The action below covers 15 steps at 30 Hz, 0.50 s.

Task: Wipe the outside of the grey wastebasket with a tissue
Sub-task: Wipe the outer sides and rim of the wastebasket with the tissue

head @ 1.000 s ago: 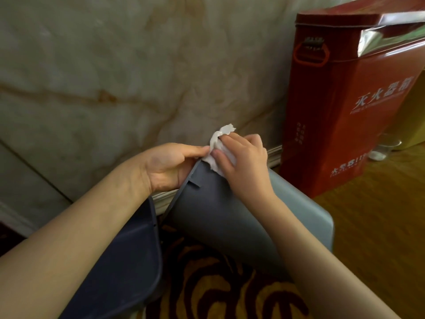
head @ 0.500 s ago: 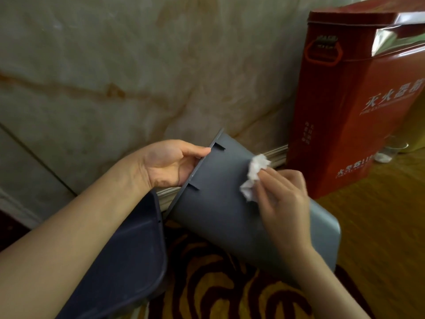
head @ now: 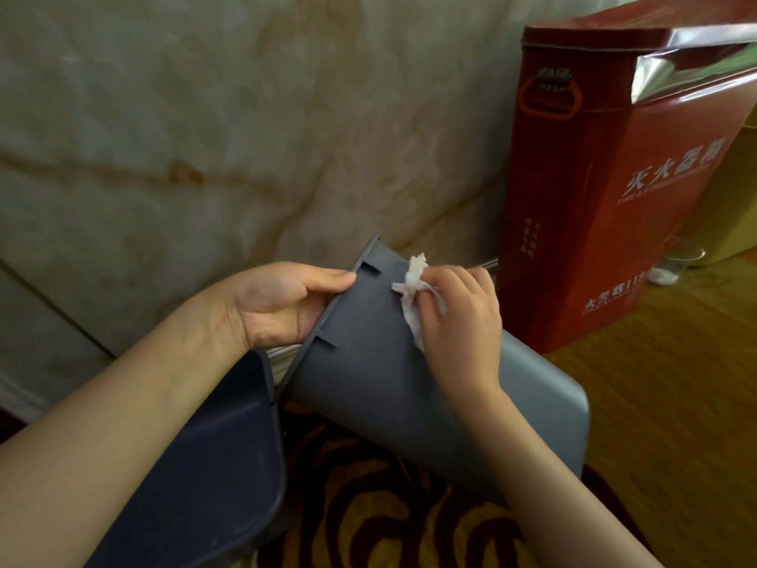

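Observation:
The grey wastebasket (head: pixel 368 375) is tipped on its side, its open rim pointing left toward the wall and its base at lower right. My left hand (head: pixel 282 303) grips the rim, thumb on the outer edge. My right hand (head: pixel 458 317) presses a crumpled white tissue (head: pixel 413 293) against the upper outside wall, just right of the rim. My right forearm hides part of the basket's side.
A dark blue lid or bin (head: pixel 196 465) lies at lower left under my left arm. A tall red metal box (head: pixel 606 170) stands against the marble wall (head: pixel 205 116) at right. A patterned rug (head: pixel 368 518) and wooden floor (head: pixel 676 383) lie below.
My right hand slid the tissue from the rim down the basket's side, then back up toward the rim. My left hand kept its hold on the rim.

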{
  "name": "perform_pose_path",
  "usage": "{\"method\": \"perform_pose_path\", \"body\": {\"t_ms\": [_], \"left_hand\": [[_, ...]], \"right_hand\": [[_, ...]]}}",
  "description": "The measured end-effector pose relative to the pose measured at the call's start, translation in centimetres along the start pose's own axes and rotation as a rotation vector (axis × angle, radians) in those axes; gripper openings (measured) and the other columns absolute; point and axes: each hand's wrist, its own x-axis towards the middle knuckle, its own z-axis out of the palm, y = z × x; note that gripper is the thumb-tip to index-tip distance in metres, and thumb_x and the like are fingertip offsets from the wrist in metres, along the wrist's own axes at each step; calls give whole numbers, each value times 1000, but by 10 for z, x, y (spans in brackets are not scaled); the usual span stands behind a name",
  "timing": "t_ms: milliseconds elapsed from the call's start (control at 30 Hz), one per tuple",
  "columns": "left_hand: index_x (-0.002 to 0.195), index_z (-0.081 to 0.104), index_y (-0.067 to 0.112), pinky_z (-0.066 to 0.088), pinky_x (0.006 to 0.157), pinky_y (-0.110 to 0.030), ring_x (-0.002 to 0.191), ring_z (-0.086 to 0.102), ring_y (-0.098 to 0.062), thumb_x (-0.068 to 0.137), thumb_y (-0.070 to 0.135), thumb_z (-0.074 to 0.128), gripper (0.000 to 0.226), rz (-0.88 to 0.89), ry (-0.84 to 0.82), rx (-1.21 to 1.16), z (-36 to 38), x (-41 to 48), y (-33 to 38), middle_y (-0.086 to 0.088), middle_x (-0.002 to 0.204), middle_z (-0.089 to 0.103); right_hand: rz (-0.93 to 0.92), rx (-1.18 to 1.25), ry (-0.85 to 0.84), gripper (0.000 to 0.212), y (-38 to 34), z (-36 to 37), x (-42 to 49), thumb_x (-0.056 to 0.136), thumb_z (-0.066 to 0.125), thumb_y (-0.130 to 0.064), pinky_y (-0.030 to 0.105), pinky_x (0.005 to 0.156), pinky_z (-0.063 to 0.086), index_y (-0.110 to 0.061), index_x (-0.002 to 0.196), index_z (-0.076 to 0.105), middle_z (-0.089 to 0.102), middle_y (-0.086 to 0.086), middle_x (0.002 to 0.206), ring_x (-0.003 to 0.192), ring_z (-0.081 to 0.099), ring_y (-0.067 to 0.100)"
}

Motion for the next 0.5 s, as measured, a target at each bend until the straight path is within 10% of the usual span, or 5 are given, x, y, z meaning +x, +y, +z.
{"method": "perform_pose_path", "body": {"t_ms": [500], "left_hand": [[93, 73, 9, 58, 71, -31, 77, 71, -18, 77, 36, 54, 37, 24, -89, -32, 9, 5, 4, -9, 85, 73]], "right_hand": [[-109, -109, -78, 16, -35, 4, -17, 85, 59, -16, 38, 75, 44, -10, 98, 67, 68, 0, 109, 86, 54, 26]]}}
